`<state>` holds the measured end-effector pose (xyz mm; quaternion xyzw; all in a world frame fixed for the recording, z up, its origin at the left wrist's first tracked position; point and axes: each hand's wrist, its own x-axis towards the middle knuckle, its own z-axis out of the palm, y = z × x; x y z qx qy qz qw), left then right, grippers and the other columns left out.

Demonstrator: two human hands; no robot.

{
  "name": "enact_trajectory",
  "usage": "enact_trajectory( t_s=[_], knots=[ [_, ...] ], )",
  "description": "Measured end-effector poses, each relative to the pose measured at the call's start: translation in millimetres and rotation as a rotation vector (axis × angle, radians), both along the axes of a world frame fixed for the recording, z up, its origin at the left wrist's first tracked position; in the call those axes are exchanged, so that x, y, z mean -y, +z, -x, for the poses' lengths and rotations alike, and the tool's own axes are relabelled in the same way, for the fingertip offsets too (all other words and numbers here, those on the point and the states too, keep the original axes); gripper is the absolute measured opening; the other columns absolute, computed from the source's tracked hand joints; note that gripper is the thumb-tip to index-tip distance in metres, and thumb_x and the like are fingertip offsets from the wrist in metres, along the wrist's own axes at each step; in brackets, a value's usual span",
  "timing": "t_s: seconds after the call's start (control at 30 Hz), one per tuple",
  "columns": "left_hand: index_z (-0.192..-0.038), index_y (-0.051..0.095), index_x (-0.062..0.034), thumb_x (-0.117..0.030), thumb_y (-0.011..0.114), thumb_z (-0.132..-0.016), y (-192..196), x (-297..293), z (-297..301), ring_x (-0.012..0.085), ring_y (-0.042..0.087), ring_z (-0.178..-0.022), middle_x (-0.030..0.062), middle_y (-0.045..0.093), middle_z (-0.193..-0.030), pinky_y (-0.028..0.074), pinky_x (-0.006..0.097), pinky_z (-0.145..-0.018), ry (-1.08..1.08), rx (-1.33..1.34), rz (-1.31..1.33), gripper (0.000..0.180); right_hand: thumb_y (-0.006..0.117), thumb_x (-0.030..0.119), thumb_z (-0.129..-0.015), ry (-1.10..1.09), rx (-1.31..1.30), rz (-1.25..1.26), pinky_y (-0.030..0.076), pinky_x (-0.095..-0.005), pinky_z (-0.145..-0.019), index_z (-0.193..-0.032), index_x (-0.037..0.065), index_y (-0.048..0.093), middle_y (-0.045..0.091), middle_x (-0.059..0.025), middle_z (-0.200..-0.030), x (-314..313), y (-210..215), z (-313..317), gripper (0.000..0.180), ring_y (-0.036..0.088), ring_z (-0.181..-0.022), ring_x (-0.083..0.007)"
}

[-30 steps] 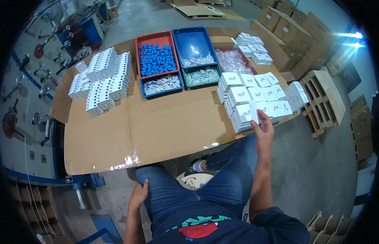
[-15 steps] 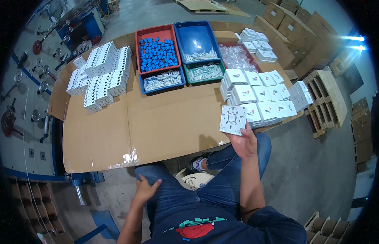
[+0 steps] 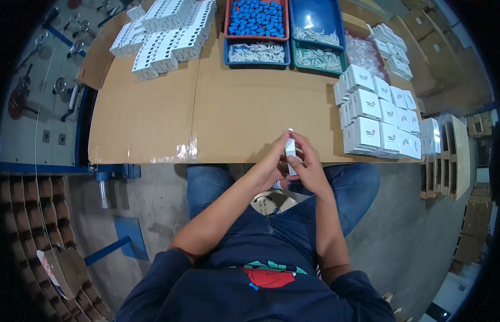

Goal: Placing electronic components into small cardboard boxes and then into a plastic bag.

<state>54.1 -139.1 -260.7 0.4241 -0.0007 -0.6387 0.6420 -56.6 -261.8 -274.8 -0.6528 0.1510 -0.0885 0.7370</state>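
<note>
the left hand (image 3: pixel 270 159) and right hand (image 3: pixel 310 170) curl round one white piece (image 3: pixel 291 149), fingers mostly closed on it, held edge-on near the six o'clock edge of the tabletop (image 3: pixel 244 118). from there, stacked white boxes (image 3: pixel 367 131) stand towards two o'clock, blue pieces (image 3: pixel 255 19) near twelve, patterned white blocks (image 3: pixel 177 37) between ten and eleven.

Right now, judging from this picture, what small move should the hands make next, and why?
Probably tilt the white piece so a broad face comes up. The left hand and right hand both hold it by the front edge of the cardboard, and mainly a narrow side shows, so its faces are hard to check.
</note>
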Motion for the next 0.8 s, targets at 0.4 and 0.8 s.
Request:
enact_trajectory(
  t_s=[0.4, 0.8],
  knots=[
    [-0.12, 0.059, -0.0162, -0.058, 0.057, -0.098, 15.4, 16.9, 12.4, 0.0151, 0.064, -0.1, 0.0025, 0.064, -0.107, 0.054, 0.034, -0.084, 0.258, -0.204, 0.044, 0.047, 0.07, 0.039, -0.092, -0.118, 0.187, 0.607, 0.04, -0.0423, -0.11, -0.143, 0.001, 0.048, 0.05, -0.0202, -0.141, 0.8, 5.9, -12.8, 0.067, 0.049, -0.131, -0.0359],
    [-0.122, 0.06, -0.0156, -0.058, 0.055, -0.1, 11.5, 15.2, 8.7, 0.0158, 0.064, -0.101, 0.0011, 0.065, -0.108, 0.054, 0.033, -0.085, 0.323, -0.188, 0.134, 0.048, 0.064, 0.049, -0.094, -0.098, 0.252, 0.727, 0.041, -0.0442, -0.107, -0.141, -0.003, 0.047, 0.046, -0.024, -0.14, -2.3, 13.9, -29.8, 0.072, 0.051, -0.125, -0.0398]
  ],
)
